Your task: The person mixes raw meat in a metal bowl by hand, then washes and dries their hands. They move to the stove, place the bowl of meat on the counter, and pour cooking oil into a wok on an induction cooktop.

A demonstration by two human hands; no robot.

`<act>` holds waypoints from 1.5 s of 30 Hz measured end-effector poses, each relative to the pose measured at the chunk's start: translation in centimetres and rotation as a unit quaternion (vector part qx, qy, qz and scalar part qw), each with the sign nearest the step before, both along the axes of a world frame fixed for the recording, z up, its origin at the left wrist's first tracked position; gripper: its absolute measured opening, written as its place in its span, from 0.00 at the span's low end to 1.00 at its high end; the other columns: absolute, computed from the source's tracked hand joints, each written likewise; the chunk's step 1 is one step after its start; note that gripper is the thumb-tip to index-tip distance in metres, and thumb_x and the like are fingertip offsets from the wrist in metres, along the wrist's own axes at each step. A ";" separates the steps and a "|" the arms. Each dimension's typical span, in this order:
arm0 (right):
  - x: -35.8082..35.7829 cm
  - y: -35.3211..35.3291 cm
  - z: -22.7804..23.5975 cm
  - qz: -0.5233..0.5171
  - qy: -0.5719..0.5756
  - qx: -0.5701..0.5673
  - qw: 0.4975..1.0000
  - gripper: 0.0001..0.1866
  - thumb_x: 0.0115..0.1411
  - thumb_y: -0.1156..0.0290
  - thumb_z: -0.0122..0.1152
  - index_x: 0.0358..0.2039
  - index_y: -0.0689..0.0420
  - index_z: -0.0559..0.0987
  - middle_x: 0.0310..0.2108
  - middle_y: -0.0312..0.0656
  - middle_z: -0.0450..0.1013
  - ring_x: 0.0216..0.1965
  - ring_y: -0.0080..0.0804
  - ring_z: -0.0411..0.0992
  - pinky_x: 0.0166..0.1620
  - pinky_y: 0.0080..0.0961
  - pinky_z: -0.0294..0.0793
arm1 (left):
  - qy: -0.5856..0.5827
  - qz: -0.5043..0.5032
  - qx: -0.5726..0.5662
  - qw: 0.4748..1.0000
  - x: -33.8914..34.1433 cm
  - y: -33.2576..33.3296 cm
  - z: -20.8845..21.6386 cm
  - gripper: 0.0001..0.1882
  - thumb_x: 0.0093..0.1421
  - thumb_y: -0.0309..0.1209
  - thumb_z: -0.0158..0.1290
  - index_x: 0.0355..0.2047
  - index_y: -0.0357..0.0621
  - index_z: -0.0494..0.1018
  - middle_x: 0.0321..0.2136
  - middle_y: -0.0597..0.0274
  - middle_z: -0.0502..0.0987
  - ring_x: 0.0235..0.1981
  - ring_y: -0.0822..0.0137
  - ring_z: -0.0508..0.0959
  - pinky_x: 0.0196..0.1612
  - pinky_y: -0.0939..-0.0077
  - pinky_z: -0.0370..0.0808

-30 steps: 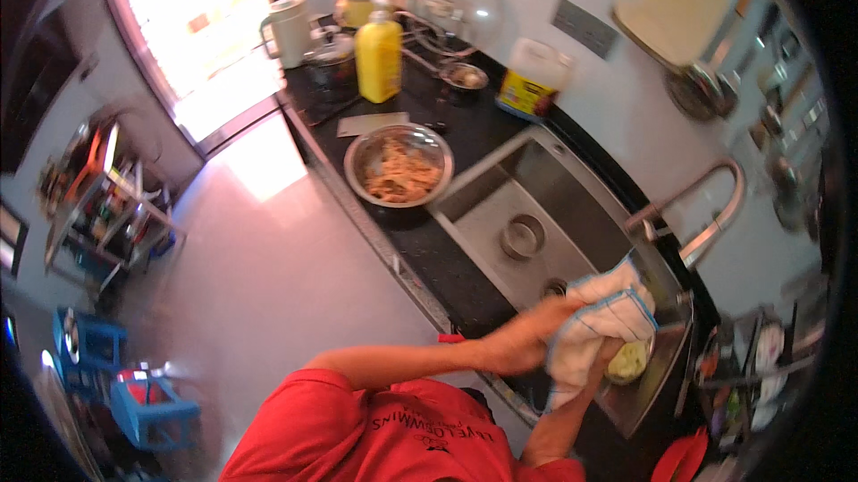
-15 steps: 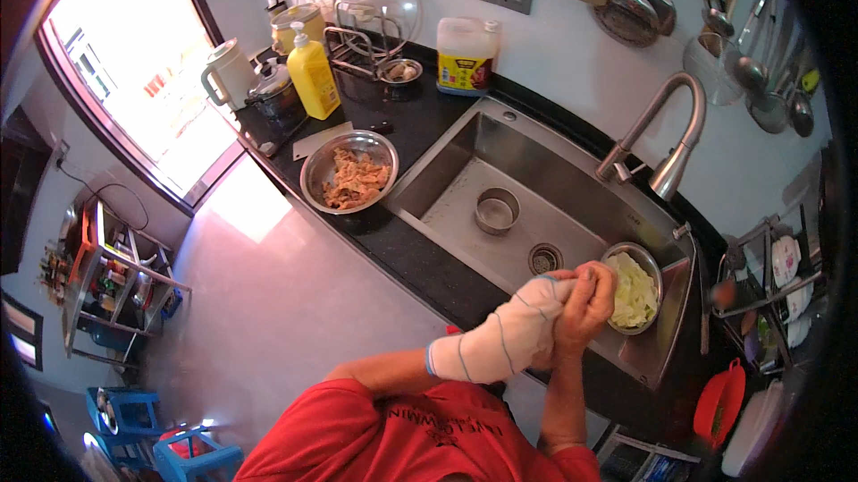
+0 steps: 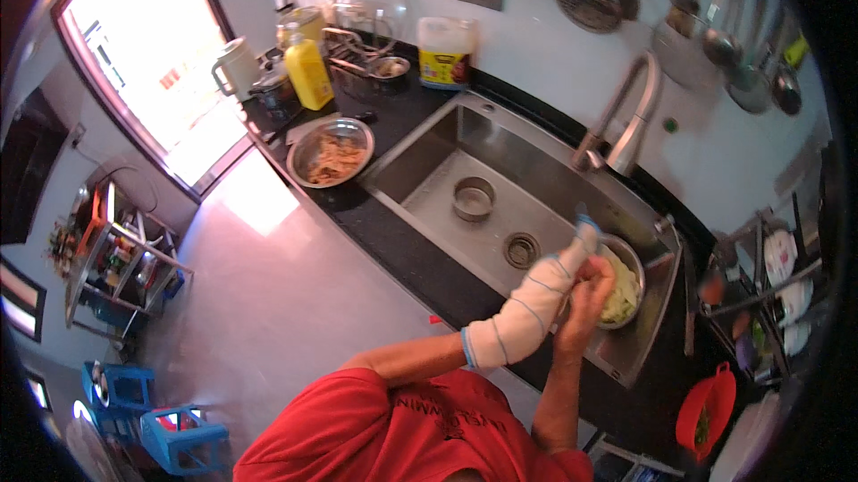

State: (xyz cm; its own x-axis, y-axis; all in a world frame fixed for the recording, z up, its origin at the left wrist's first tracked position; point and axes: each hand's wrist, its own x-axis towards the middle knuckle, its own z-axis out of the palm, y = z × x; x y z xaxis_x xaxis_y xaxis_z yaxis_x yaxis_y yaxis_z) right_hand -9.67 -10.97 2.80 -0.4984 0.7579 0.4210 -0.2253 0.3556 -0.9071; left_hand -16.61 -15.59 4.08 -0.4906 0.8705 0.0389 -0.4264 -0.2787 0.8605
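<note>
At the left edge, we see a metal rack (image 3: pixel 121 263) of jumbled goods too small to make out, beside a doorway (image 3: pixel 147 53) whose view is washed out by glare. Below are blue stools (image 3: pixel 183 437), partly overlapping. On the black tabletop (image 3: pixel 438 290), a yellow bottle (image 3: pixel 308 75) partly hides the things behind it; nearer us, a steel bowl (image 3: pixel 361 135) holds orange-brown pieces (image 3: pixel 332 160).

In the middle, a steel sink (image 3: pixel 429 191) contains a small round metal dish (image 3: pixel 474 200). In front of the sink's right half, a white cloth (image 3: pixel 514 321) with thin blue lines sheathes the left forearm's end; the left hand is hidden within, so we cannot tell whether it is open or closed. The right hand (image 3: pixel 588 299) has its fingers bent against the cloth near its far end, but blur keeps us from telling whether they grip it. Just behind, a metal bowl (image 3: pixel 639 272) of pale green leaves (image 3: pixel 623 290) is partly covered by that hand. Farther right, dishes in a dark rack (image 3: pixel 760 285) blur together.
</note>
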 end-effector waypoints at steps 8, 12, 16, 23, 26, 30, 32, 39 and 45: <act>8.3 3.8 -1.3 0.010 0.044 -0.193 0.980 0.22 0.64 0.63 0.42 0.55 0.61 0.61 0.55 0.46 0.59 0.55 0.35 0.59 0.56 0.32 0.59 | 0.539 0.013 -0.060 0.840 6.1 1.3 4.8 0.20 0.59 0.28 0.45 0.52 0.42 0.63 0.45 0.49 0.69 0.48 0.56 0.70 0.50 0.69 0.67; 13.8 6.4 -2.4 -0.074 0.088 -0.251 0.961 0.17 0.65 0.66 0.39 0.51 0.60 0.64 0.49 0.42 0.63 0.49 0.30 0.63 0.51 0.26 0.64 | 0.655 0.079 0.029 0.751 12.4 6.1 -1.7 0.24 0.58 0.31 0.47 0.56 0.45 0.61 0.52 0.51 0.65 0.56 0.54 0.64 0.57 0.65 0.61; 18.1 5.6 -2.8 -0.108 0.135 -0.284 0.943 0.16 0.61 0.67 0.49 0.48 0.60 0.66 0.43 0.41 0.66 0.44 0.27 0.65 0.50 0.25 0.65 | 0.682 -0.062 0.028 0.728 14.8 7.9 -2.7 0.25 0.58 0.31 0.46 0.56 0.43 0.60 0.55 0.51 0.62 0.60 0.54 0.60 0.61 0.61 0.54; 22.6 8.6 -1.3 -0.325 0.039 -0.185 0.927 0.13 0.60 0.64 0.52 0.42 0.58 0.72 0.37 0.39 0.70 0.38 0.26 0.68 0.44 0.25 0.68 | 0.590 -0.116 0.233 0.764 20.3 10.0 -5.2 0.20 0.59 0.27 0.42 0.53 0.37 0.63 0.48 0.51 0.68 0.52 0.55 0.68 0.56 0.67 0.64; 26.2 12.3 -4.2 -0.581 -0.001 -0.069 0.811 0.11 0.61 0.60 0.50 0.35 0.54 0.72 0.31 0.37 0.69 0.32 0.30 0.68 0.38 0.28 0.69 | 0.638 -0.220 0.299 0.675 20.6 8.3 -10.2 0.23 0.54 0.25 0.44 0.52 0.34 0.63 0.50 0.45 0.67 0.50 0.49 0.71 0.53 0.61 0.69; 35.2 14.4 -1.1 -0.454 -0.168 0.022 0.875 0.18 0.61 0.59 0.51 0.43 0.61 0.71 0.39 0.46 0.71 0.39 0.37 0.69 0.45 0.31 0.68 | 0.544 -0.305 0.221 0.750 15.6 5.8 -7.0 0.25 0.53 0.24 0.48 0.54 0.42 0.63 0.53 0.46 0.65 0.50 0.48 0.70 0.50 0.59 0.71; 35.2 14.2 -1.4 -0.457 -0.268 0.089 0.844 0.21 0.63 0.59 0.49 0.47 0.65 0.68 0.43 0.51 0.70 0.43 0.43 0.68 0.48 0.32 0.66 | 0.511 -0.221 0.093 0.825 11.4 4.8 -5.9 0.25 0.53 0.23 0.50 0.53 0.42 0.63 0.50 0.48 0.67 0.48 0.50 0.71 0.49 0.63 0.71; 36.4 17.7 -17.8 -0.388 -0.656 0.228 0.606 0.26 0.55 0.61 0.54 0.55 0.49 0.67 0.55 0.47 0.62 0.50 0.48 0.64 0.50 0.43 0.65 | 0.375 0.031 -0.206 0.903 -2.2 -5.8 -11.3 0.20 0.58 0.25 0.50 0.52 0.43 0.66 0.44 0.59 0.73 0.41 0.69 0.75 0.45 0.74 0.72; 26.4 11.5 -5.7 -0.527 -0.546 0.330 0.562 0.18 0.60 0.56 0.50 0.40 0.58 0.75 0.40 0.55 0.70 0.39 0.56 0.70 0.40 0.57 0.65 | 0.060 0.284 -0.273 0.917 -10.2 -17.1 -11.6 0.24 0.58 0.29 0.52 0.54 0.43 0.61 0.43 0.57 0.71 0.39 0.64 0.76 0.37 0.65 0.78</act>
State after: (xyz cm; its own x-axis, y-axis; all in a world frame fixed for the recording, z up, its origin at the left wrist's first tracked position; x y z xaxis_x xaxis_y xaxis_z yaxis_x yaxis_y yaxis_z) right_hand 16.70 0.57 -2.88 -0.1547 0.7326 0.6629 0.9879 0.1104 0.1085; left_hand -26.83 -32.71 -7.50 -0.8913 0.3827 -0.2434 -0.2393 0.0590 0.9691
